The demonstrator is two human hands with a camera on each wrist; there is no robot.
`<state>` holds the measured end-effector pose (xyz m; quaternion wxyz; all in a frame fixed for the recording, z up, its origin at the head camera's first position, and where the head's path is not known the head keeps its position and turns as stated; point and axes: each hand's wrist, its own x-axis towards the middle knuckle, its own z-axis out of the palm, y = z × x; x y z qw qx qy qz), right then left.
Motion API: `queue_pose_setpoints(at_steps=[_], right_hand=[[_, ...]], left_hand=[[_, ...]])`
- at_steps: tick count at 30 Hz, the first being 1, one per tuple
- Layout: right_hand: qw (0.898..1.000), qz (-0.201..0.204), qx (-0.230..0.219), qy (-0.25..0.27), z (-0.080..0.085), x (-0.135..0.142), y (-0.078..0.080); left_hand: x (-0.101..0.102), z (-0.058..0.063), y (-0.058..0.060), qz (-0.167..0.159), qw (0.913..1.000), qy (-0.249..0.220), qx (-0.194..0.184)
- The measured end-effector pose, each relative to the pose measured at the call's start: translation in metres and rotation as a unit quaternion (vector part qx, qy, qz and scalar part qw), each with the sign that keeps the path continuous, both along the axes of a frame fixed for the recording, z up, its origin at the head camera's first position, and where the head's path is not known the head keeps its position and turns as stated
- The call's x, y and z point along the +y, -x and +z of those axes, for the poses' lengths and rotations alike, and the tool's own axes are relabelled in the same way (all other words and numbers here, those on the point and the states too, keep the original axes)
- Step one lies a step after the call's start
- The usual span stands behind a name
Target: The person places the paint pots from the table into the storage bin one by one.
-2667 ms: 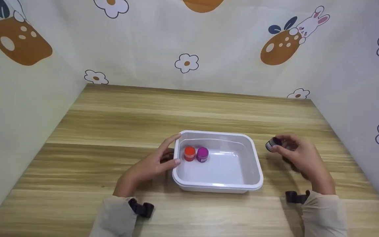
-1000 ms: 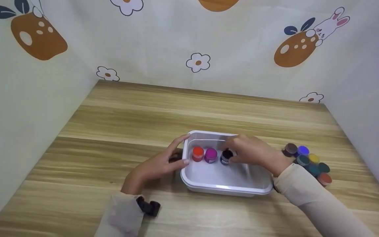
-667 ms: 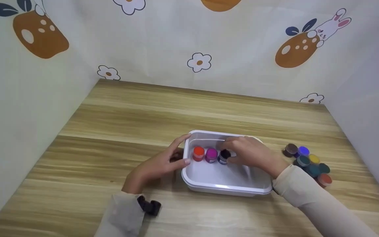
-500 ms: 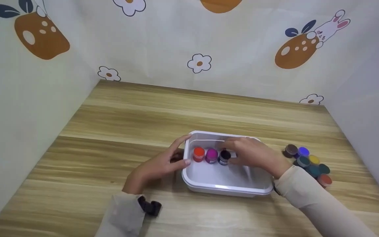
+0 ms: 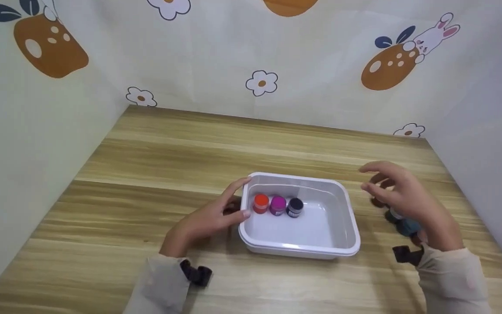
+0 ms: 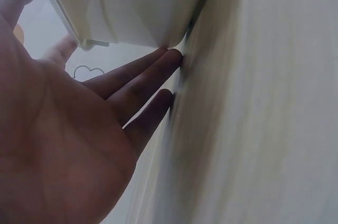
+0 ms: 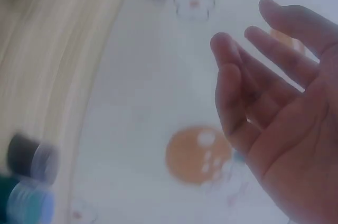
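In the head view a white plastic tub (image 5: 312, 229) holds a row of three small paint jars: red (image 5: 260, 203), purple (image 5: 278, 205) and black (image 5: 295, 207). My left hand (image 5: 207, 222) rests against the tub's left side, thumb and forefinger at the rim. The left wrist view shows its other fingers (image 6: 142, 84) stretched out low beside the tub wall (image 6: 137, 7). To the right of the tub, my right hand (image 5: 401, 192) is raised with fingers loosely bent and nothing between them. It partly hides several jars on the table, among them a teal one (image 5: 408, 227).
In the right wrist view a dark jar (image 7: 31, 158) and a teal-green jar (image 7: 29, 203) stand at lower left, blurred. Patterned cloth walls (image 5: 198, 65) enclose the wooden table (image 5: 146, 157) at the back and both sides.
The right hand brought the black jar into the tub, set it beside the purple one, let go and moved back right over the other jars. The left hand stayed at the tub.
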<state>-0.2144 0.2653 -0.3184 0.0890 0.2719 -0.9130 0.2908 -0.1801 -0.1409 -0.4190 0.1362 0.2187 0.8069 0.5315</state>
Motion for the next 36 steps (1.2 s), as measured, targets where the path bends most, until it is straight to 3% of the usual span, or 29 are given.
queue_pose_setpoints(at_steps=[4,9,12,16,24,33,36], right_hand=[[0.996,-0.085,0.011,0.040,-0.015,0.030,-0.002],[0.987,-0.158,-0.020,0.023,-0.040,0.051,0.000],[0.985,-0.165,-0.042,0.005,-0.051,0.058,0.004],[0.986,-0.160,-0.039,-0.007,-0.059,0.064,0.010],[0.982,-0.173,-0.072,-0.016,-0.069,0.067,0.013],[0.978,-0.197,-0.068,-0.012,-0.078,0.069,0.018],[0.975,-0.208,-0.071,-0.019,-0.080,0.070,0.019]], left_hand=[[-0.001,-0.002,0.001,-0.001,0.9999,-0.004,0.011],[0.001,-0.004,0.002,-0.016,0.9995,-0.022,0.017],[0.002,-0.003,0.003,-0.016,0.9995,-0.022,0.016],[0.002,-0.002,0.003,-0.013,0.9995,-0.022,0.017],[0.001,-0.002,0.001,-0.004,0.9998,-0.004,0.017],[0.001,-0.001,0.002,-0.004,0.9999,-0.002,0.013],[0.001,-0.003,0.004,-0.016,0.9995,-0.022,0.016]])
